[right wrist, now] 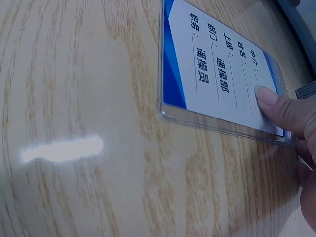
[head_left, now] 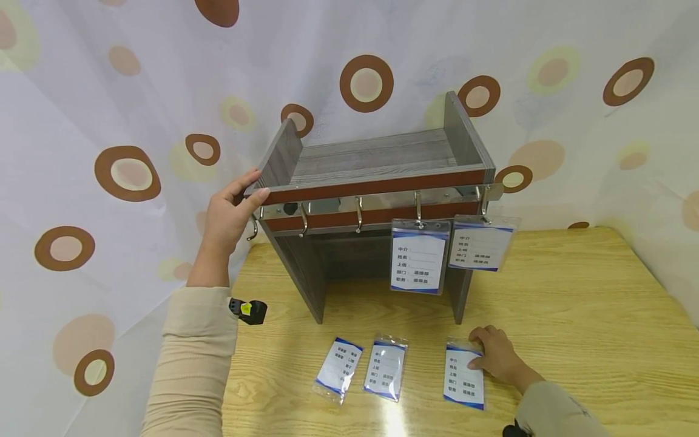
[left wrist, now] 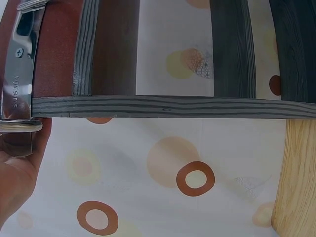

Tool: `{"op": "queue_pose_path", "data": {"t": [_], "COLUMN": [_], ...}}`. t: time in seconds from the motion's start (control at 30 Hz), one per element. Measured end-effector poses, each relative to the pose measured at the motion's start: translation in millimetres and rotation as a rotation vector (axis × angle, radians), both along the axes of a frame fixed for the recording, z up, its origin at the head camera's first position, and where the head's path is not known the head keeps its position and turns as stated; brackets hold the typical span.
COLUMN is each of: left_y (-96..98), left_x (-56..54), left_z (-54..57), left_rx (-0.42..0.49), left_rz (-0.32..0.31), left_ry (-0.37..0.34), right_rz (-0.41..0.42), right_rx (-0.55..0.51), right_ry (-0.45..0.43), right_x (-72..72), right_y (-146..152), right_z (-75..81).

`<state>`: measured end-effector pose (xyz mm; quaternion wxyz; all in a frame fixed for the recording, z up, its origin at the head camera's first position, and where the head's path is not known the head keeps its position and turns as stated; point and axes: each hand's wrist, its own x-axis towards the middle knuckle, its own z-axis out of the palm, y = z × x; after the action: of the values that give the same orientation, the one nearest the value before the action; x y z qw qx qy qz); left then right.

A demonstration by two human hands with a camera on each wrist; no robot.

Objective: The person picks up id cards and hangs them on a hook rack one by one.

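Observation:
My left hand [head_left: 226,212] grips the front left corner of a grey wooden shelf [head_left: 377,155], thumb on its reddish-brown front edge. Below that edge runs a metal strip with several hooks [head_left: 358,215]. Near the table's front, my right hand [head_left: 499,355] pinches the upper right edge of a badge holder [head_left: 463,385] with a blue and white card. In the right wrist view the thumb lies on the card's face and the other fingers are at the holder's edge. Two badge holders hang from the right-hand hooks, one facing front [head_left: 418,258] and one angled [head_left: 483,244].
Two more badge holders lie on the wooden table [head_left: 590,303], a tilted one [head_left: 338,369] and a straighter one [head_left: 385,369] beside it. Behind the shelf hangs a white cloth [head_left: 415,36] with brown rings. The shelf's side panels stand on the table.

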<state>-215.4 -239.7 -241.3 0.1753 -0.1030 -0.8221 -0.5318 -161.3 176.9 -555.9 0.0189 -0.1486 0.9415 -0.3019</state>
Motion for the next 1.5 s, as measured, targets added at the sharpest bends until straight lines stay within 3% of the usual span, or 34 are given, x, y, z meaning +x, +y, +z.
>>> {"op": "queue_pose_path", "data": {"t": [0.43, 0.63, 0.83, 1.1, 1.27, 1.4, 1.5], "left_y": [1.6, 1.5, 1.2, 0.5, -0.4, -0.5, -0.5], "left_x": [-0.5, -1.4, -1.4, -0.3, 0.4, 0.2, -0.2], "left_z": [-1.3, -1.0, 0.4, 1.3, 1.2, 1.5, 1.3], "left_rx": [-0.001, 0.004, -0.003, 0.019, 0.032, 0.031, 0.03], "left_rz": [-0.009, -0.011, -0.011, -0.016, -0.015, -0.011, -0.009], "left_ry": [0.001, 0.001, -0.02, -0.018, -0.017, -0.016, -0.013], "right_rz": [-0.061, -0.037, -0.027, -0.107, -0.131, -0.126, -0.118], "right_rx": [-0.037, -0.132, -0.218, -0.339, -0.481, -0.557, -0.556], "right_ry": [-0.048, -0.144, -0.139, -0.23, -0.319, -0.34, -0.323], "right_x": [1.3, -1.2, -0.1, 4.7, 7.3, 8.8, 10.0], "right_y": [1, 4, 12, 13, 11, 9, 7], "right_z": [2.0, 6.0, 7.9, 11.0, 16.3, 22.7, 27.6]}}
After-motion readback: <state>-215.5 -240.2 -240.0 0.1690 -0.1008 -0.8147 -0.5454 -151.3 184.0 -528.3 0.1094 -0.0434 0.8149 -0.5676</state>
